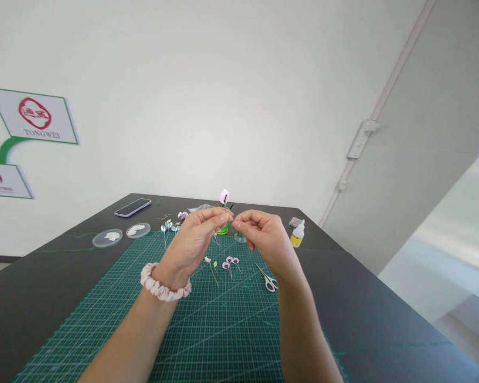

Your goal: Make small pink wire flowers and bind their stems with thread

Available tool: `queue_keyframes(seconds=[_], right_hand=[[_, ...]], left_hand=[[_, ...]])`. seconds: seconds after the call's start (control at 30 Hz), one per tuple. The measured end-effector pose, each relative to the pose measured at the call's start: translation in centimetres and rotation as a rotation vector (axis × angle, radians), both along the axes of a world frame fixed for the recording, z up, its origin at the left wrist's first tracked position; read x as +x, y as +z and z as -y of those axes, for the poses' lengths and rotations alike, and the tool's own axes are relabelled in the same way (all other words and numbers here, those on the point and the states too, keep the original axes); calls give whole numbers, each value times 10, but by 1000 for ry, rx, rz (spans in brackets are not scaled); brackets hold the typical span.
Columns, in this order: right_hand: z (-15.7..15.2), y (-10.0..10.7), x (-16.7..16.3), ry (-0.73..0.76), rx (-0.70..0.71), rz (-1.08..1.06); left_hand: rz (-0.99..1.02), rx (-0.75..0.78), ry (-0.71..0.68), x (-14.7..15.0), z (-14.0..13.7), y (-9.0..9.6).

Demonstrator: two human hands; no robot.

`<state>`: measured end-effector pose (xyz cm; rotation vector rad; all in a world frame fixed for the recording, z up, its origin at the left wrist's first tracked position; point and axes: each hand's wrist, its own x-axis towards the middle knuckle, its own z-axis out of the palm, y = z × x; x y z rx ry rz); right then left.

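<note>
My left hand (200, 233), a pale scrunchie (163, 284) around its wrist, pinches the thin stem of a pink petal (224, 197), which stands upright above the fingertips. Close beside it, my right hand (261, 231) is closed in a pinch; whatever lies between its fingertips is too small to make out. Below the hands, several pink petals on wire stems (230, 261) lie on the green cutting mat (223, 330). Left of them is a small white flower (207, 260) on a thin stem. White-handled scissors (269, 282) rest under my right wrist.
Blue flowers on stems (167, 226) lie at the mat's far left. Two clear lids (99, 240) with white pieces and a phone (133, 207) are farther left. A glue bottle (297, 234) stands at the right. Behind my hands is a green container (222, 230), partly hidden.
</note>
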<state>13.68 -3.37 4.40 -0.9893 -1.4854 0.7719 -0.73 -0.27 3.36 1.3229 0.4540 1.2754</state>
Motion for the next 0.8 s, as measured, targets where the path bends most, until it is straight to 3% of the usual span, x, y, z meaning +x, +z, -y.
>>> queue_keyframes(seconds=[0.8], right_hand=[[-4,-7,6,47,18,20]], left_hand=[[4,-2,-7,0,-1,-2]])
